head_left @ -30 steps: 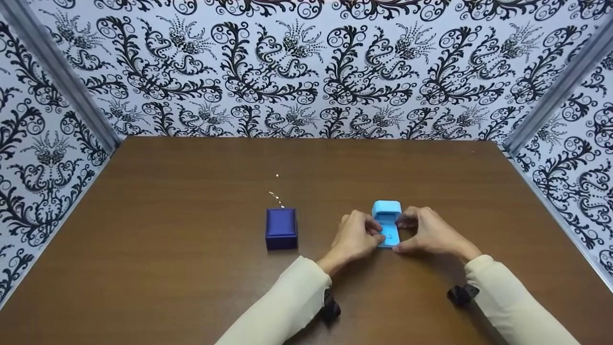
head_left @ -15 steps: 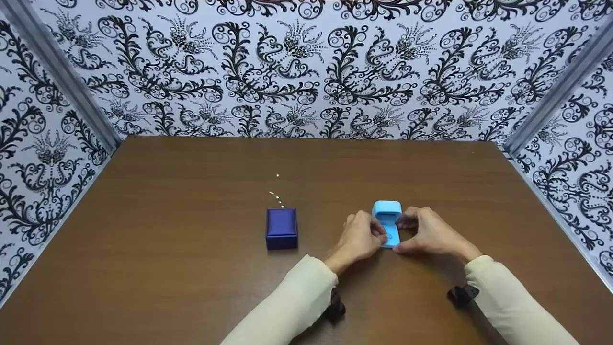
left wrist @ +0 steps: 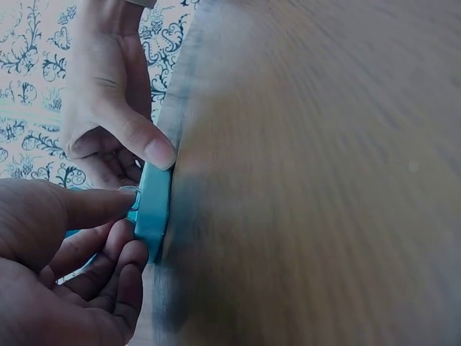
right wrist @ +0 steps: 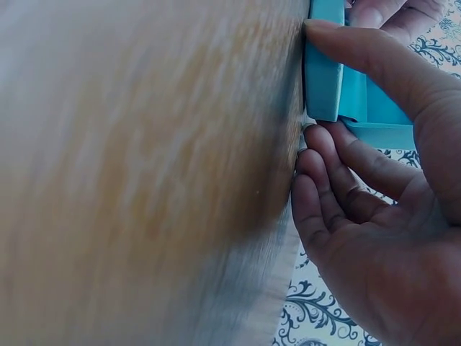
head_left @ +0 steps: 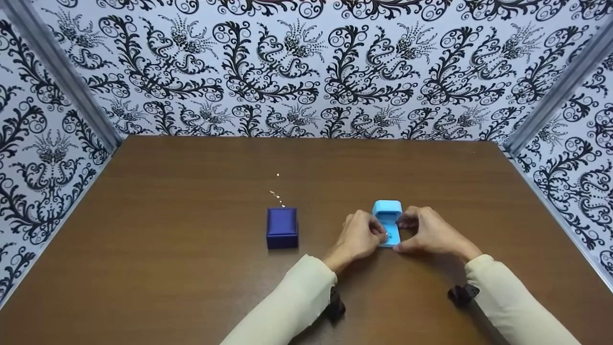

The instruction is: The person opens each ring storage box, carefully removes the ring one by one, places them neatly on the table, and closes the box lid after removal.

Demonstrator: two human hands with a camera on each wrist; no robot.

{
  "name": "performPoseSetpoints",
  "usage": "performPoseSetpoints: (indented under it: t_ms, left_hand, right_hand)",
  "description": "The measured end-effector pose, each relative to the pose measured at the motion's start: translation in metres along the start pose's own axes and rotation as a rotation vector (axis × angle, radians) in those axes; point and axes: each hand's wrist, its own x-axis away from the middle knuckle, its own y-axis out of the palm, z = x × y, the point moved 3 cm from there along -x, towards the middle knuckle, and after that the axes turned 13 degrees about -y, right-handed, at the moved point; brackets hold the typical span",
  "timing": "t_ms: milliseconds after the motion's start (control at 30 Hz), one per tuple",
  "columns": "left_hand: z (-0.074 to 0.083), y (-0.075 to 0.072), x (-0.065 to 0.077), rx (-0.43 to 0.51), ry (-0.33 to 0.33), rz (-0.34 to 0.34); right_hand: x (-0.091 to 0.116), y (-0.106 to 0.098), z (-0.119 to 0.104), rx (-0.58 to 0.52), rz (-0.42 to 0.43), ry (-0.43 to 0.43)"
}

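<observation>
A light blue ring box (head_left: 388,206) stands on the table with its lid raised, right of the middle in the head view. My left hand (head_left: 359,235) reaches over its left side and pinches a small silvery ring (left wrist: 132,190) at the box's insert, between thumb and fingers. Steadying the base, my right hand (head_left: 431,232) grips the box from the right. In the right wrist view, its thumb (right wrist: 346,42) presses the front edge and its fingers curl beside the hinge end. The lower part of the ring is hidden by the left fingers and the box edge.
To the left, a closed dark blue jewelry box (head_left: 282,229) sits on the brown wooden table (head_left: 167,215). Just behind it lies a thin chain (head_left: 276,195) with small shiny pieces. Patterned white-and-black panels (head_left: 306,72) enclose the table's back and sides.
My left hand has shifted slightly to the right over the insert, and the ring now shows a little more at the fingertips. The right hand and the box have stayed in place.
</observation>
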Motion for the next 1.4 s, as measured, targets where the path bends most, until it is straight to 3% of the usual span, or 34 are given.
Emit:
performPoseSetpoints:
  t_ms: [367,667,933,1233,1400]
  left_hand:
    - [0.007,-0.008,0.005,0.032,-0.002,-0.012]
    - [0.020,-0.006,0.019,-0.039,0.068,-0.074]
    - [0.027,-0.002,0.034,-0.127,0.051,-0.201]
    - [0.022,0.005,0.044,-0.225,-0.025,-0.278]
    - [0.021,0.007,0.046,-0.255,-0.065,-0.288]
  right_hand:
    - [-0.001,0.000,0.002,0.001,-0.001,0.013]
    - [0.000,0.000,0.002,0.014,0.014,-0.040]
    - [0.000,0.000,0.003,0.007,0.016,-0.033]
    - [0.001,0.000,0.002,0.015,0.013,-0.009]
    - [0.000,-0.001,0.002,0.012,0.003,-0.002]
